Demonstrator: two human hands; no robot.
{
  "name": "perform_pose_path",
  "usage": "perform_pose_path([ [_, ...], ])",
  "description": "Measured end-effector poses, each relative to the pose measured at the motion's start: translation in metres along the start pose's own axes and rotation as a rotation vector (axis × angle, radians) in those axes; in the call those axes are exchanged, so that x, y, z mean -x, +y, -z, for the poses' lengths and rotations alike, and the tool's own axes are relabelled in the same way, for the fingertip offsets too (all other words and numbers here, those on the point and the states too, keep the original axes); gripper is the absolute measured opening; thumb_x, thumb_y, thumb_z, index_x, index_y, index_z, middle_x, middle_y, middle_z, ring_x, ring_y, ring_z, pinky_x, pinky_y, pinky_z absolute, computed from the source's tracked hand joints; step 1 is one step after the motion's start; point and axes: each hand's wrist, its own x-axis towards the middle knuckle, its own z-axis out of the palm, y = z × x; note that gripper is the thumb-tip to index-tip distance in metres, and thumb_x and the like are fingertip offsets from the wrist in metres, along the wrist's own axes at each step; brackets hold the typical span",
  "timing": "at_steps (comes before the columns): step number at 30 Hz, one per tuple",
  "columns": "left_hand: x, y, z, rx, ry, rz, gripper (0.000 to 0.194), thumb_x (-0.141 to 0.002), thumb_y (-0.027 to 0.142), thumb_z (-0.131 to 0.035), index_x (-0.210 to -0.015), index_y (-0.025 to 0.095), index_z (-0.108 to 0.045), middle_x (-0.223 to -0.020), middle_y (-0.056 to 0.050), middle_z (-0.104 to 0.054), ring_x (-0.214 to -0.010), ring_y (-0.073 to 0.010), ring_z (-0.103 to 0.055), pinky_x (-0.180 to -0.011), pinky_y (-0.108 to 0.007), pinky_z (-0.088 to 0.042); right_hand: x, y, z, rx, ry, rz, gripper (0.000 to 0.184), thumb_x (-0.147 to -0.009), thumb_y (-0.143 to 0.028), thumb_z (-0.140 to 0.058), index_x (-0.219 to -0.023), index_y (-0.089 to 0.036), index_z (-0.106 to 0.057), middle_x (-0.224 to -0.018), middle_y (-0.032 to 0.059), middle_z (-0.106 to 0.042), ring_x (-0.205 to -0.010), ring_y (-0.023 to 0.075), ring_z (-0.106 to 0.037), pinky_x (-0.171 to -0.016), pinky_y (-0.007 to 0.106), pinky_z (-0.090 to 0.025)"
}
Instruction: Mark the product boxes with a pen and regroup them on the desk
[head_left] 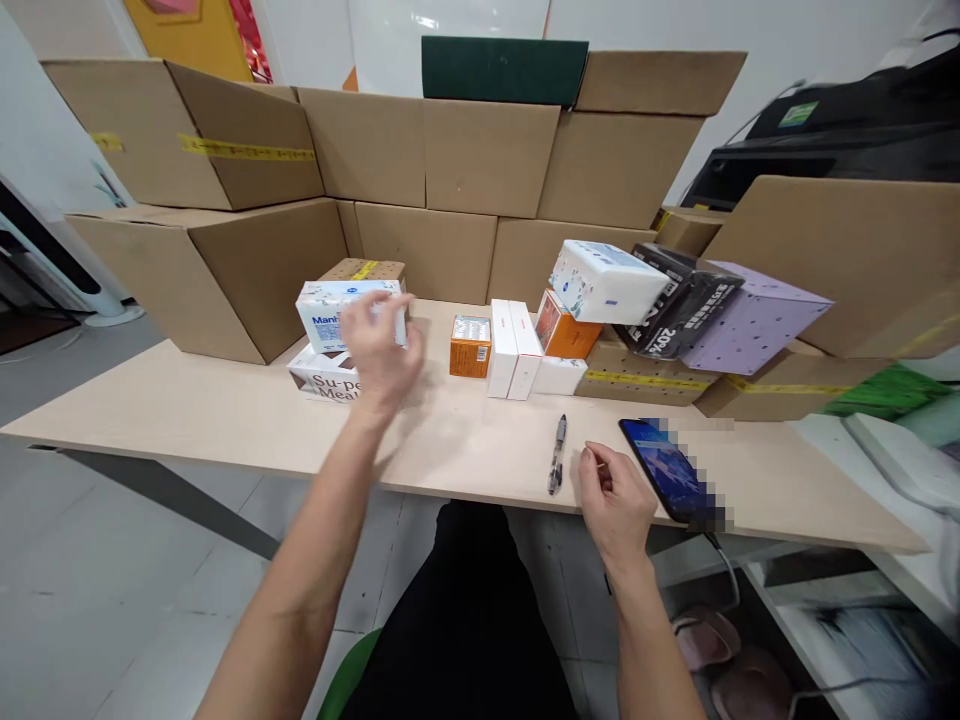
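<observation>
My left hand (381,352) is raised in front of a white tissue pack (319,312) with blue lettering. Its fingers look bent and apart, though motion blurs them; whether they touch the pack I cannot tell. That pack rests on a white and brown box (319,378) printed "Su-pe Meal", partly hidden behind my hand. At the table's front edge my right hand (616,500) rests with fingers curled and nothing visible in them. A pen (557,455) lies to its left, and a phone (664,465) with a lit screen to its right.
Mid-table stand an orange box (470,347) and two slim white boxes (514,350). Piled at the right are another tissue pack (606,280), a black package (675,300), a lilac box (757,315) and brown cartons (645,375). Large cardboard boxes (420,245) wall the back and left.
</observation>
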Motion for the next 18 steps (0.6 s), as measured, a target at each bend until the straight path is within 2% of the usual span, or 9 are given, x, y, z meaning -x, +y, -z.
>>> perform_pose_path([
  [1,-0.011,-0.013,0.015,-0.023,0.071,0.041,0.054,-0.07,0.009,-0.064,-0.122,0.021,-0.059,-0.131,-0.01,-0.047,-0.132,-0.0316,-0.039,-0.117,-0.053,-0.025,0.0,0.0,0.0,0.002,0.001,0.004,0.017,-0.094,-0.024,-0.056,-0.097,-0.015,-0.07,-0.082,0.0066,-0.072,-0.064,0.0136,-0.063,-0.064,0.025,-0.052],
  [3,-0.033,-0.042,0.042,-0.019,0.052,0.149,0.071,-0.064,0.005,-0.067,-0.132,0.021,-0.053,-0.139,-0.011,-0.041,-0.135,-0.0322,-0.034,-0.116,-0.055,-0.027,0.0,0.0,-0.001,0.007,0.002,0.015,0.016,-0.094,-0.023,-0.057,-0.096,-0.015,-0.07,-0.08,0.0061,-0.072,-0.063,0.0134,-0.063,-0.063,0.025,-0.051],
  [4,-0.044,-0.057,0.052,0.01,-0.015,0.192,0.078,-0.063,0.004,-0.067,-0.137,0.02,-0.048,-0.142,-0.011,-0.039,-0.135,-0.0314,-0.034,-0.116,-0.055,-0.027,0.0,0.0,-0.001,0.008,0.002,0.019,0.016,-0.094,-0.023,-0.057,-0.096,-0.014,-0.07,-0.079,0.0059,-0.072,-0.063,0.0132,-0.062,-0.063,0.025,-0.051],
  [7,-0.07,-0.091,0.069,0.124,-0.368,0.277,0.094,-0.064,0.002,-0.068,-0.15,0.013,-0.032,-0.152,-0.013,-0.031,-0.134,-0.0284,-0.033,-0.117,-0.056,-0.025,0.001,-0.001,-0.002,0.007,0.014,0.014,0.016,-0.094,-0.024,-0.057,-0.096,-0.014,-0.07,-0.079,0.0057,-0.072,-0.062,0.0128,-0.062,-0.063,0.025,-0.051],
  [9,-0.079,-0.102,0.072,0.168,-0.506,0.312,0.093,-0.066,0.003,-0.07,-0.151,0.013,-0.031,-0.146,-0.013,-0.043,-0.124,-0.0246,-0.044,-0.113,-0.054,-0.035,0.001,-0.001,-0.002,0.004,0.022,0.004,0.017,-0.094,-0.024,-0.056,-0.096,-0.014,-0.07,-0.08,0.0059,-0.072,-0.062,0.0129,-0.062,-0.063,0.025,-0.051],
  [11,-0.081,-0.106,0.076,0.21,-0.571,0.349,0.089,-0.068,0.008,-0.075,-0.148,0.016,-0.037,-0.135,-0.009,-0.055,-0.112,-0.0208,-0.053,-0.106,-0.05,-0.044,0.002,-0.002,-0.002,0.001,0.022,-0.003,0.018,-0.094,-0.025,-0.056,-0.096,-0.015,-0.07,-0.08,0.0062,-0.072,-0.063,0.0132,-0.063,-0.063,0.025,-0.051],
  [13,-0.073,-0.104,0.082,0.237,-0.574,0.386,0.083,-0.067,0.015,-0.081,-0.142,0.019,-0.045,-0.124,-0.006,-0.062,-0.104,-0.0194,-0.058,-0.098,-0.048,-0.051,0.002,-0.001,-0.001,-0.001,0.015,-0.015,0.019,-0.094,-0.026,-0.055,-0.095,-0.015,-0.07,-0.08,0.0063,-0.072,-0.063,0.0137,-0.063,-0.063,0.026,-0.052],
  [16,-0.045,-0.09,0.101,0.241,-0.482,0.355,0.077,-0.066,0.026,-0.085,-0.135,0.022,-0.051,-0.111,-0.004,-0.066,-0.098,-0.0207,-0.062,-0.085,-0.046,-0.057,0.002,-0.001,-0.001,-0.008,0.003,-0.04,0.021,-0.094,-0.029,-0.055,-0.094,-0.016,-0.071,-0.08,0.0066,-0.073,-0.063,0.0146,-0.064,-0.064,0.027,-0.052],
  [18,-0.016,-0.072,0.115,0.329,-0.406,0.249,0.074,-0.071,0.033,-0.083,-0.136,0.024,-0.048,-0.12,-0.004,-0.062,-0.107,-0.0217,-0.061,-0.086,-0.043,-0.055,0.003,-0.001,-0.001,-0.017,-0.003,-0.056,0.021,-0.094,-0.029,-0.055,-0.095,-0.016,-0.071,-0.08,0.007,-0.073,-0.064,0.0149,-0.064,-0.064,0.028,-0.053],
])
